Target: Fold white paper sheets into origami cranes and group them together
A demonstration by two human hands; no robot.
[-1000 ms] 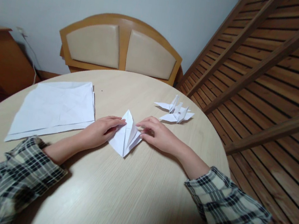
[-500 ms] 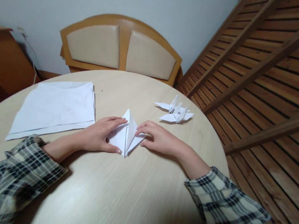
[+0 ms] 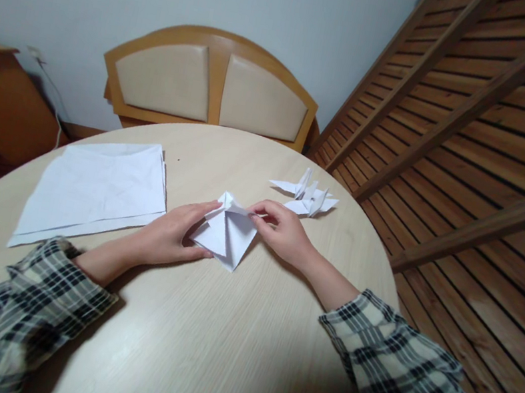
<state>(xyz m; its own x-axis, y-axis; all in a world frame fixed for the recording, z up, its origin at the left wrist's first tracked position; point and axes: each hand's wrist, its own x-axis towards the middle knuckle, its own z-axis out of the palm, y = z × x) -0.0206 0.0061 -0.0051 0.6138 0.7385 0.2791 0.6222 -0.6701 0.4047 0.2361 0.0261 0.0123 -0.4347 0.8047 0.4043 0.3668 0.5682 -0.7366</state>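
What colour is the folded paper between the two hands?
The folded paper is white, seen best in the head view.

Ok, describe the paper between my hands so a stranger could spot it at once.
On the round table, look between the left hand and the right hand. There sits the white folded paper, pinched by the right hand. Unlike the flat sheets and the paper birds, it has both hands on it.

Sheets (image 3: 99, 185) lie left of folded paper (image 3: 240, 240), cranes (image 3: 312, 204) behind right
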